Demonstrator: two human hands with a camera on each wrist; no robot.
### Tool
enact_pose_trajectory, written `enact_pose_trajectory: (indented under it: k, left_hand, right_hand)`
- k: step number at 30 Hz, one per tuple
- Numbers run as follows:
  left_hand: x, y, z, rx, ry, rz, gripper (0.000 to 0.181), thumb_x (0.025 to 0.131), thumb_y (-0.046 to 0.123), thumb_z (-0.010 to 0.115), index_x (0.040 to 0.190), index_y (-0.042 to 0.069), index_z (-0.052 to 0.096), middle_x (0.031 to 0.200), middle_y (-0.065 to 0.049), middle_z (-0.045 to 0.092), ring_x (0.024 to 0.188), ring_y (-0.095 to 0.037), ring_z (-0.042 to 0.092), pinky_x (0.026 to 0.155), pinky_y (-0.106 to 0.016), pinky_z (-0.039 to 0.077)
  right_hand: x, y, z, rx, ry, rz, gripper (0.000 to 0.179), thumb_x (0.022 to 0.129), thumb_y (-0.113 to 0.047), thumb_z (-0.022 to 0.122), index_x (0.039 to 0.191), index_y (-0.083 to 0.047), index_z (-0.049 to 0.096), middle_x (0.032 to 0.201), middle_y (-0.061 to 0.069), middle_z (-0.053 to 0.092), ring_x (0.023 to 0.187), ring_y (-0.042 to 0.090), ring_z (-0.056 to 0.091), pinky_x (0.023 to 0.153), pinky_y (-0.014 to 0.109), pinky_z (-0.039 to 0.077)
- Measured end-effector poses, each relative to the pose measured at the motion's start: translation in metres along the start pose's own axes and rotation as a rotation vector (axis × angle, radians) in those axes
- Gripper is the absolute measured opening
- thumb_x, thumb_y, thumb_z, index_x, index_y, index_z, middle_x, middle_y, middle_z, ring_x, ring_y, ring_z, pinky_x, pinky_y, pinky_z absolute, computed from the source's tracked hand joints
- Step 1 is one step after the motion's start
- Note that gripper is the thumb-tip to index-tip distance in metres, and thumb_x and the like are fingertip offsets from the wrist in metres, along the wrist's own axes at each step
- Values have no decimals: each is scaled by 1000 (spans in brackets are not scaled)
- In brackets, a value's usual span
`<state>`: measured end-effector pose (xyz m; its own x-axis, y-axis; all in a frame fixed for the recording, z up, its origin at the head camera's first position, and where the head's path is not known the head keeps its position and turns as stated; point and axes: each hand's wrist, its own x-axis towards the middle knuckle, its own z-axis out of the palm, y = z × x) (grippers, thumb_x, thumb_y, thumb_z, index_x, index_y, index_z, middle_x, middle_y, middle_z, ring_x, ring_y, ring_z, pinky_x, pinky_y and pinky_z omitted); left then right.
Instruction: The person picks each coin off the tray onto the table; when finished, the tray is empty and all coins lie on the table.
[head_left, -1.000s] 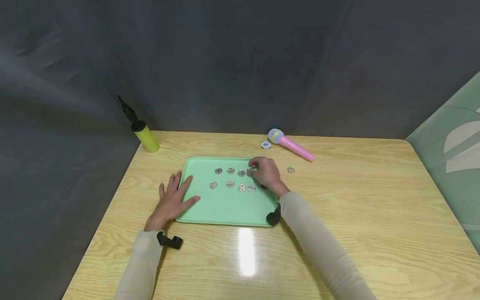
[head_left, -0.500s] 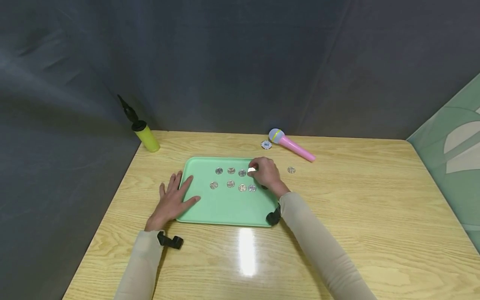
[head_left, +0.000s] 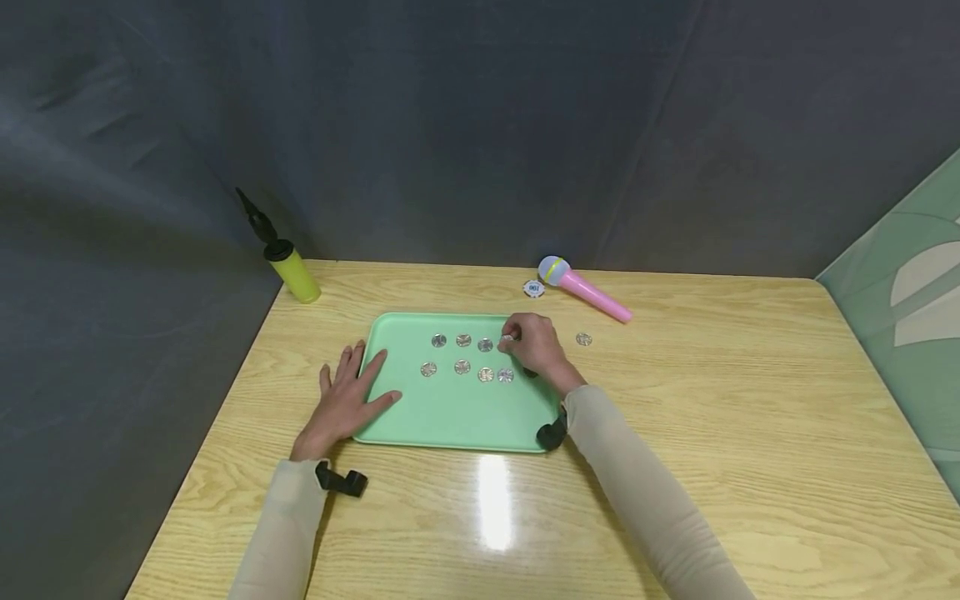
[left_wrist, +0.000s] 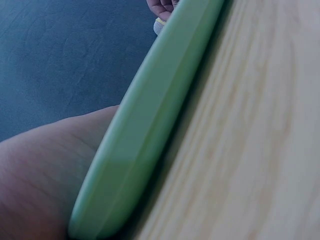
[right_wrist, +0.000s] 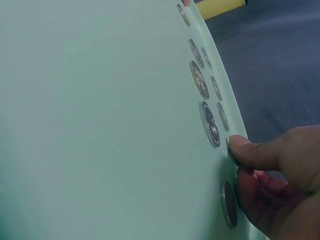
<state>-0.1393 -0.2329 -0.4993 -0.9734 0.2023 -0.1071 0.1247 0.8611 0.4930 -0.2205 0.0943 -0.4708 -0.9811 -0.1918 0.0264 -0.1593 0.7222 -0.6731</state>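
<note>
A mint-green tray [head_left: 450, 417] lies on the wooden table. My left hand [head_left: 343, 404] rests on its left rim with fingers spread and straight. Over the tray's upper right, my right hand [head_left: 536, 344] pinches a silver coin [right_wrist: 231, 150] between thumb and curled fingers, close to the tray surface. Several other silver coins lie flat in two rows, among them an upper-row coin [head_left: 485, 344] just left of my fingers and a lower-row coin [head_left: 506, 375]. One more coin [right_wrist: 229, 204] sits beneath the right hand, mostly hidden in the head view.
A loose coin [head_left: 583, 339] lies on the table right of the tray. Behind the tray are a poker chip [head_left: 534, 288] and a pink toy microphone [head_left: 592, 296]. A yellow-green hand pump [head_left: 297, 277] stands at the back left, before a dark curtain [head_left: 480, 133].
The coin in my right hand tilts, flashing bright white half a second ago and dull now. The right hand stays nearly in place. My left hand keeps still on the tray.
</note>
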Motion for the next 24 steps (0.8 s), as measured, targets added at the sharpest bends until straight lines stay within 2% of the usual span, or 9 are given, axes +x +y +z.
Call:
enact_pose_trajectory:
  k: [10, 17, 24]
  left_hand:
    - [1, 2, -1, -1, 8, 6, 82, 95, 52, 58, 161, 16, 25, 170, -20, 0, 157, -43, -6, 117, -72, -9]
    - [0, 1, -1, 0, 8, 7, 82, 95, 52, 59, 160, 16, 25, 170, -21, 0, 157, -44, -6, 117, -73, -9]
    - [0, -1, 1, 14, 14, 13, 81, 95, 52, 58, 160, 15, 26, 169, -21, 1, 157, -44, -5, 117, -73, -8]
  right_hand:
    - [2, 4, -7, 51, -7, -8, 3, 88, -6, 73, 91, -5, 74, 84, 11, 72, 73, 17, 62, 67, 26, 49]
    - [0, 8, -9, 224, -27, 51, 13, 91, 4, 61, 94, 2, 73, 79, 16, 73, 61, 13, 66, 54, 21, 51]
    - [-4, 10, -11, 407, -38, 134, 11, 93, 2, 63, 99, 7, 70, 83, 20, 73, 60, 10, 67, 57, 23, 57]
